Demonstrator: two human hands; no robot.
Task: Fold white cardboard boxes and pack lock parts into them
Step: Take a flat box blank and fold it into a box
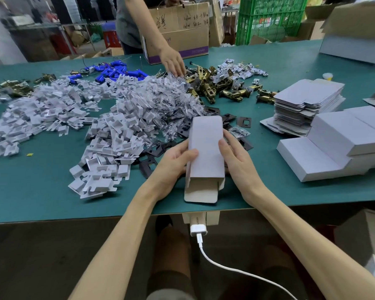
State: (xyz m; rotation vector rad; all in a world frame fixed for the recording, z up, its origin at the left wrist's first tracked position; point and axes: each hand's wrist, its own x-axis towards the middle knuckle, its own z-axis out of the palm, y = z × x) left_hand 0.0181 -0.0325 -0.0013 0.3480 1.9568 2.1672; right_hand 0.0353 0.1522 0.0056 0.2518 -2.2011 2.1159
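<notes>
— Where was the box when you looked?
— I had the white cardboard box [205, 148] between both hands, over the near edge of the table [52, 180]. Its near end was open, with the flap sticking out toward me.
— And the hands?
— My left hand [175, 161] gripped the left side, thumb on the top face. My right hand [236, 156] gripped the right side the same way.
— What lay around it?
— Black plates [244, 121] just beyond the box, a pile of white cardboard inserts [108, 131] to the left, clear bags [175, 98] behind. Brass latches [214, 87] lay farther back and blue batteries [113, 72] far left. On the right sat a stack of flat box blanks [307, 100] and, nearer, folded boxes [338, 148]. Another person's hand [173, 61] reached into the bags.
</notes>
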